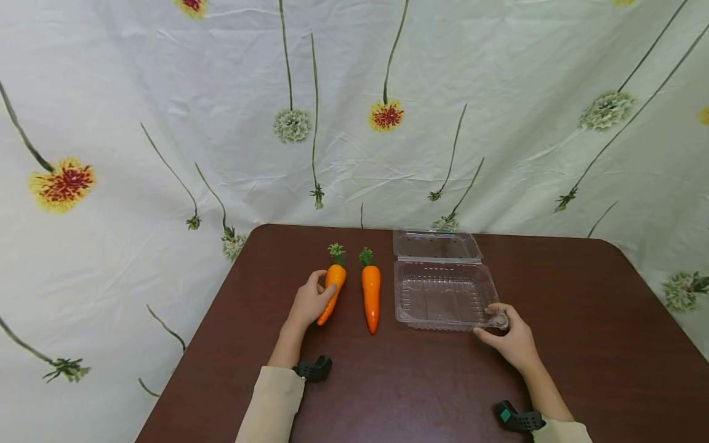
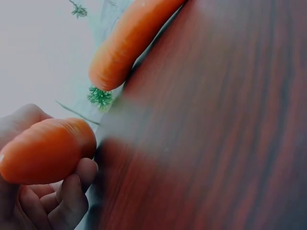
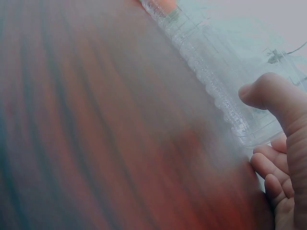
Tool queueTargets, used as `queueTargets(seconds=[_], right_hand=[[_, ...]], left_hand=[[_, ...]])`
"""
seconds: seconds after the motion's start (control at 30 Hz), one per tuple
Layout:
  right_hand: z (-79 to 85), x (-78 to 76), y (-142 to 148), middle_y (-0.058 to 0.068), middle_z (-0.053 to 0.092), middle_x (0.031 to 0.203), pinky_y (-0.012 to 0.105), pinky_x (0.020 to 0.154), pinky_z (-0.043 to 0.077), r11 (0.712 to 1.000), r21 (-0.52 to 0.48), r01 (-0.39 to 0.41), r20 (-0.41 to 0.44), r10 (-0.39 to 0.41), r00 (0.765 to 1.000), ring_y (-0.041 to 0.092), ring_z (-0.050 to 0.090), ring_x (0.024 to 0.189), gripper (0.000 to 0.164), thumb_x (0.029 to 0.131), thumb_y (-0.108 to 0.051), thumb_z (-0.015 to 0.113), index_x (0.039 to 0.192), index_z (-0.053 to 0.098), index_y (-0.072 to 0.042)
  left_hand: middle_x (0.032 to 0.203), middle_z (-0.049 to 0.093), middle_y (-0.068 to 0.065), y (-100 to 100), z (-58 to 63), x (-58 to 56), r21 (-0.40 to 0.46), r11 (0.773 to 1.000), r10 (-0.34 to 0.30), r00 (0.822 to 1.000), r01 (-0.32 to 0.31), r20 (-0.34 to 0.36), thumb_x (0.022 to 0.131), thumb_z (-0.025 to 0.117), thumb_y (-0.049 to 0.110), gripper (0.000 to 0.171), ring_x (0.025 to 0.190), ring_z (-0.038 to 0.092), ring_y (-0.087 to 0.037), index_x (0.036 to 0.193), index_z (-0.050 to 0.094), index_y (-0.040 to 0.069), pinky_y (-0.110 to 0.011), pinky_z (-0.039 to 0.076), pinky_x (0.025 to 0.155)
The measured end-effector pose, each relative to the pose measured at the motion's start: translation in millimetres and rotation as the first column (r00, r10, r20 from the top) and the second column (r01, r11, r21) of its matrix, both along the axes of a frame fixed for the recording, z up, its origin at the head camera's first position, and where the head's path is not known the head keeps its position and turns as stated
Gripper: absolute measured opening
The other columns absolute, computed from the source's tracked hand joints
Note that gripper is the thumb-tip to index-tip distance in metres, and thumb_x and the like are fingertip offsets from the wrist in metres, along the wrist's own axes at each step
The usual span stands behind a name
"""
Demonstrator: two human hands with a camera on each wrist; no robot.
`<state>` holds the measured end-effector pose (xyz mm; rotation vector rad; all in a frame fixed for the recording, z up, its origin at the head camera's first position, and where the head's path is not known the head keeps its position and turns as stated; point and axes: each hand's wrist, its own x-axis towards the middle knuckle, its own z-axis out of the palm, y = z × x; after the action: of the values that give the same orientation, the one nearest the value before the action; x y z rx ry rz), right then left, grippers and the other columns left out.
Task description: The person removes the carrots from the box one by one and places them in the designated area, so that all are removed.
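Observation:
An orange toy carrot (image 1: 335,278) with a green leafy top is held in my left hand (image 1: 310,301), thumb and fingers on either side of it. In the left wrist view, the thick body of this carrot (image 2: 48,151) lies across the curled fingers. Just to its right, a second toy carrot (image 1: 372,295) rests on the table, its tip toward me. A clear plastic clamshell container (image 1: 443,294) stands further right with its lid folded back. My right hand (image 1: 512,338) grips the container's near right corner, thumb and fingers around it. The container holds nothing.
The dark reddish-brown table (image 1: 421,394) has its far edge just behind the container's lid (image 1: 437,245). Behind it hangs a pale cloth (image 1: 232,92) printed with flowers. A black band (image 1: 314,368) is on the left wrist, another band (image 1: 519,418) on the right.

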<state>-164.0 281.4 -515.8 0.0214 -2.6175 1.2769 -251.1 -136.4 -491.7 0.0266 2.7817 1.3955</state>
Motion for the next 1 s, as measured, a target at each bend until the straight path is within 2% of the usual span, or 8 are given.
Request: queueTargets(seconds=[0.27,0.43,0.53,0.7,0.83,1.0], right_hand=[[0.4,-0.3,0,0.013,0.057,0.116,0.044,0.079,0.039,1.000,0.005,0.000,0.003,0.000,1.000,0.027,0.049,0.105,0.056,0.075,-0.030,0.077,0.117,0.050,-0.008],[0.1,-0.2,0,0.012,0.057,0.116,0.041,0.078,0.039,1.000,0.018,0.005,0.001,-0.005,1.000,0.026,0.049,0.105,0.055,0.075,-0.030,0.077,0.117,0.050,-0.008],[-0.1,0.1,1,0.011,0.057,0.116,0.035,0.077,0.040,1.000,0.027,0.007,0.000,-0.007,1.000,0.023,0.049,0.104,0.055,0.075,-0.031,0.077,0.117,0.050,-0.008],[0.3,0.2,1,0.009,0.057,0.116,0.028,0.076,0.039,0.999,0.032,0.005,-0.001,-0.005,1.000,0.020,0.048,0.101,0.055,0.075,-0.031,0.076,0.117,0.050,-0.008],[1.1,0.1,0,0.009,0.058,0.115,0.026,0.076,0.039,0.999,0.033,0.003,-0.006,-0.003,1.000,0.018,0.048,0.099,0.054,0.075,-0.031,0.076,0.117,0.051,-0.008],[0.8,0.4,0,0.008,0.059,0.114,0.023,0.075,0.039,0.999,0.032,0.009,-0.016,-0.008,1.000,0.011,0.047,0.096,0.053,0.075,-0.030,0.077,0.116,0.051,-0.009]], left_hand=[[0.082,0.058,-0.009,4,1.0,-3.5,-0.081,0.997,0.000,1.000,0.001,0.011,0.091,0.051,0.038,0.056,0.057,0.053,-0.019,0.136,0.035,0.009,-0.030,0.045,0.055],[0.090,0.061,-0.012,9,2.1,-3.9,-0.165,0.986,-0.007,1.000,0.003,-0.023,0.091,0.050,0.038,0.057,0.058,0.054,-0.019,0.137,0.034,0.007,-0.032,0.045,0.058],[0.090,0.061,-0.012,11,1.8,-4.1,-0.225,0.974,-0.015,0.999,0.004,-0.047,0.090,0.050,0.038,0.058,0.057,0.053,-0.019,0.136,0.035,0.006,-0.032,0.045,0.057],[0.078,0.061,-0.010,13,1.6,-5.1,-0.328,0.945,-0.012,0.998,-0.010,-0.065,0.089,0.049,0.041,0.059,0.052,0.051,-0.020,0.135,0.038,0.005,-0.033,0.043,0.051],[0.077,0.060,-0.009,12,2.3,-5.7,-0.383,0.923,0.003,0.999,-0.022,-0.049,0.089,0.047,0.045,0.060,0.052,0.050,-0.021,0.135,0.040,0.008,-0.035,0.041,0.050],[0.084,0.062,-0.009,12,4.1,-6.0,-0.418,0.908,0.008,1.000,-0.011,-0.010,0.088,0.046,0.048,0.062,0.056,0.052,-0.022,0.136,0.039,0.010,-0.038,0.043,0.055]])
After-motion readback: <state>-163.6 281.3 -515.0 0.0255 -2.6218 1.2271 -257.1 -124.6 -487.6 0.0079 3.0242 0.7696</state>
